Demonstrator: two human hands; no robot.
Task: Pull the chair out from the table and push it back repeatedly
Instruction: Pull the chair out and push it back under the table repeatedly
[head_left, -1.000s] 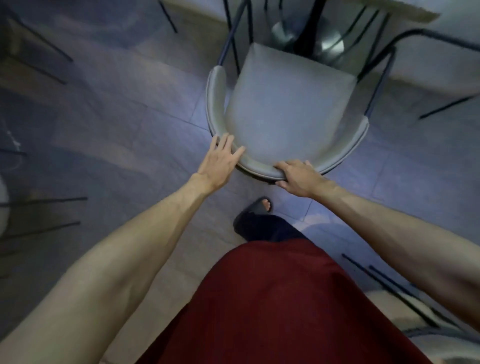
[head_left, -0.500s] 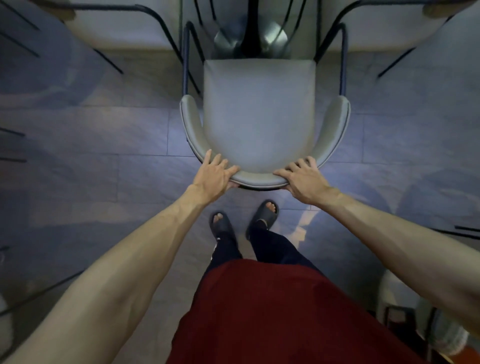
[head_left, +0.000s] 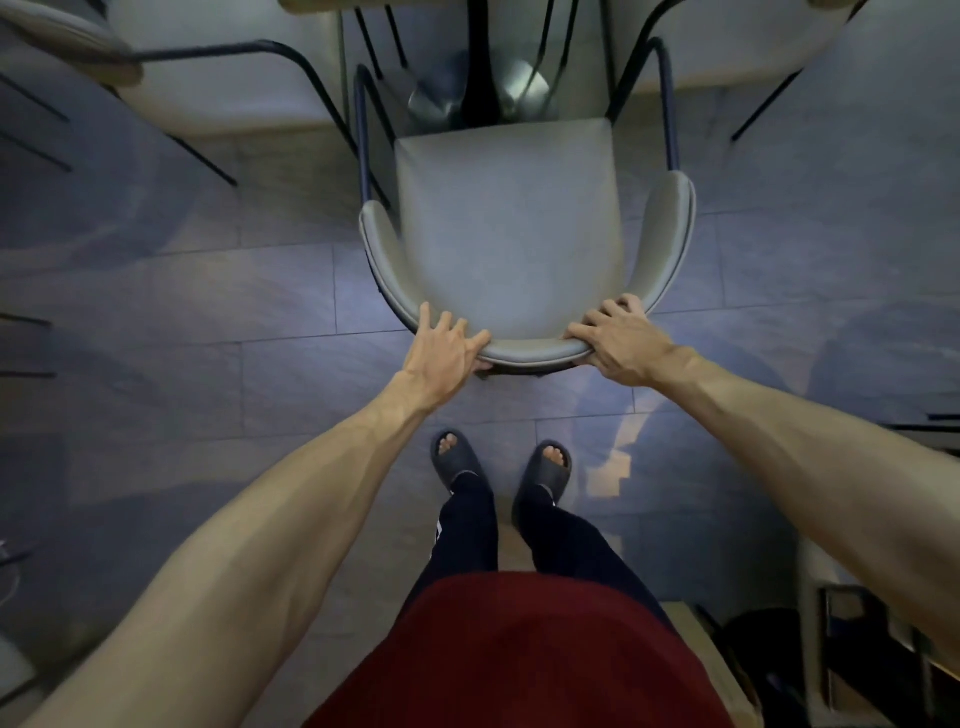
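Observation:
A grey upholstered chair (head_left: 511, 228) with a curved backrest and dark metal legs stands square in front of me, its seat front close to the table's dark pedestal (head_left: 480, 78). The table top (head_left: 311, 4) shows only as a pale edge along the frame's top. My left hand (head_left: 444, 353) grips the left part of the backrest rim, fingers over the top. My right hand (head_left: 615, 345) grips the right part of the same rim. Both arms reach forward, nearly straight.
Grey tiled floor (head_left: 208, 364) spreads all around. Another chair (head_left: 67, 36) stands at the top left, with its dark legs running toward the table. My feet in dark slippers (head_left: 501, 462) stand just behind the chair. Dark furniture (head_left: 857, 649) sits at the bottom right.
The chair has swung from an angled position to square with the table and stands farther from me. Both feet now stand side by side. Both hands stay on the backrest.

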